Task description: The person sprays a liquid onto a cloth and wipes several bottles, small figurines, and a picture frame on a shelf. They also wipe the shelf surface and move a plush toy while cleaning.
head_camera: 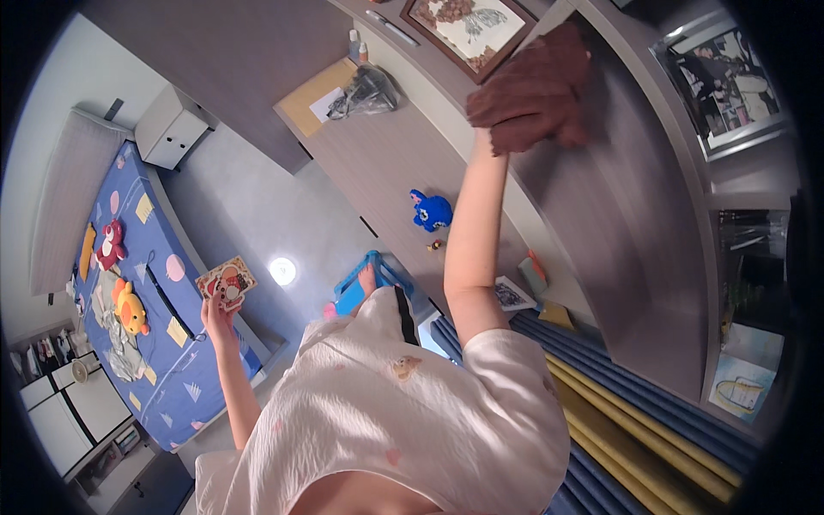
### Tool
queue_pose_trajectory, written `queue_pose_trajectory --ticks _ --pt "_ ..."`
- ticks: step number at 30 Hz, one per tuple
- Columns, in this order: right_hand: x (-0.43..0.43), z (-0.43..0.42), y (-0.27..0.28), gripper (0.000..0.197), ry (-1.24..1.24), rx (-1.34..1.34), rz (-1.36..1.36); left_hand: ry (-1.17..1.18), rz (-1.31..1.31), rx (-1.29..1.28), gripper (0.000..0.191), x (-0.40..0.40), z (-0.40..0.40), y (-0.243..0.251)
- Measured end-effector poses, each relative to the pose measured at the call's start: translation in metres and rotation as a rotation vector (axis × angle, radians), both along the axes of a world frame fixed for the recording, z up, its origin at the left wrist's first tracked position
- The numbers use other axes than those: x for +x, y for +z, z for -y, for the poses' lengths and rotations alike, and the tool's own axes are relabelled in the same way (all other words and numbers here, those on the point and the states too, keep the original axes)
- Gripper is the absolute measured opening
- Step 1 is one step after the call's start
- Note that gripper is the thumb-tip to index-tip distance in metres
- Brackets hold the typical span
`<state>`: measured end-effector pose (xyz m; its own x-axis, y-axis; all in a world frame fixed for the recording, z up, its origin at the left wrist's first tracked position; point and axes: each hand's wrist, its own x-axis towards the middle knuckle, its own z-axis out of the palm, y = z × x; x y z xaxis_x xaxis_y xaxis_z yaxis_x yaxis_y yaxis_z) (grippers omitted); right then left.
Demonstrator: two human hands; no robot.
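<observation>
A brown cloth [537, 90] covers most of my right hand [485, 138], only the wrist showing. My arm reaches out with it over a grey wood-grain shelf [618, 244], close to the corner of a dark-framed picture [473, 29] with a butterfly design. Down on the other side, my left hand [222, 318] grips flat printed pieces [228, 283], one cut to a cartoon figure's outline and one square with a patterned border. They are held in the air, away from the bed.
A blue plastic stool [351, 293] bears one bare foot. On the lower wooden surface [386, 151] lie a blue toy [431, 211] and a clear plastic bag [365, 93]. Blue and yellow curtains [618, 412] hang close to my right side. Plush toys [131, 308] lie on the bed [187, 380].
</observation>
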<state>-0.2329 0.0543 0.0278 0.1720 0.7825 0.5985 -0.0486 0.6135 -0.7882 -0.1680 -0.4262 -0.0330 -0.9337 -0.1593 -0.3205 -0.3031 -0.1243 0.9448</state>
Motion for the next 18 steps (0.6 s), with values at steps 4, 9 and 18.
queue_pose_trajectory --ticks 4,9,18 --pt "0.014 0.007 -0.031 0.034 0.037 -0.152 0.018 0.002 -0.001 0.002 0.018 -0.003 -0.004 0.0" --pt "0.038 0.005 -0.054 0.035 0.049 -0.336 0.002 0.034 0.031 -0.001 0.018 0.006 0.009 -0.012" --pt "-0.016 -0.027 -0.043 0.036 0.003 -0.34 0.183 0.098 0.049 -0.009 0.019 0.02 0.015 -0.016"
